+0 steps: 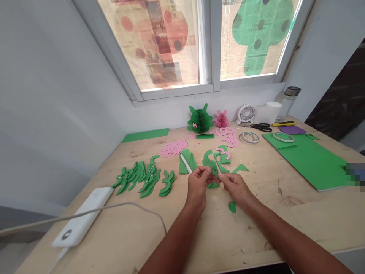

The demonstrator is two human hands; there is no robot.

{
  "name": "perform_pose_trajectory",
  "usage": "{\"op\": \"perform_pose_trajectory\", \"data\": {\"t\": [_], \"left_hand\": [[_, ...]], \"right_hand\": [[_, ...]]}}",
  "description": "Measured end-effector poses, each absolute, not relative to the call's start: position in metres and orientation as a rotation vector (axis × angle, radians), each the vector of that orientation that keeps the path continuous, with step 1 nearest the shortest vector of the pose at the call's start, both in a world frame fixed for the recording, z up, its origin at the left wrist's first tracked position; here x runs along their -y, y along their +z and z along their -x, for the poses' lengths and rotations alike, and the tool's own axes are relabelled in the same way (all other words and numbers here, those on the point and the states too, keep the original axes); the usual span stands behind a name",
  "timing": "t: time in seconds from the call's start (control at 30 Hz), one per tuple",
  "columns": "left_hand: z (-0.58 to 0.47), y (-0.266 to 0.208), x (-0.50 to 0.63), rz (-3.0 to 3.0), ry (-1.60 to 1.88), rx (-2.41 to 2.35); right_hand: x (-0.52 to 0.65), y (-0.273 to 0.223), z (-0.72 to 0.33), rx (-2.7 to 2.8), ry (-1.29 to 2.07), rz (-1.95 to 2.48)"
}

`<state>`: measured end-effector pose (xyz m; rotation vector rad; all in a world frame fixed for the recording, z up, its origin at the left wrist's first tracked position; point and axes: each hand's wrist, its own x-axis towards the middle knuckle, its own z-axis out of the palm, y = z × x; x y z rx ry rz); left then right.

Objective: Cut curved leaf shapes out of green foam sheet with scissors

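Observation:
In the middle of the table, my left hand is closed, its fingertips pinching a green paper piece with a curved upper part. Close beside it, my right hand is pinched at the lower end of a narrow pale strip; its exact kind is unclear. The fingertips of both hands almost meet. Under and around them lie green paper scraps and a pink curved cutout. A white pen-like tool rests on green paper just beyond my left hand.
Green curved cutouts lie in piles at left, near a white power bank and a cable. Pink cutouts, tape rolls, scissors, a small fan and a green honeycomb paper figure are behind. Green sheets lie right.

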<state>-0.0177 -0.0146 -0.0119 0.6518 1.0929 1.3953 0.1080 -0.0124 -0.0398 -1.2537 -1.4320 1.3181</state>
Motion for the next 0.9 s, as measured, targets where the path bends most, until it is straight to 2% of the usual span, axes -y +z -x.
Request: {"op": "perform_pose_trajectory", "data": {"t": [0.9], "left_hand": [[0.018, -0.0151, 0.0153, -0.63, 1.409, -1.038]], "right_hand": [[0.0134, -0.0354, -0.109, 1.438, 1.325, 1.261]]}}
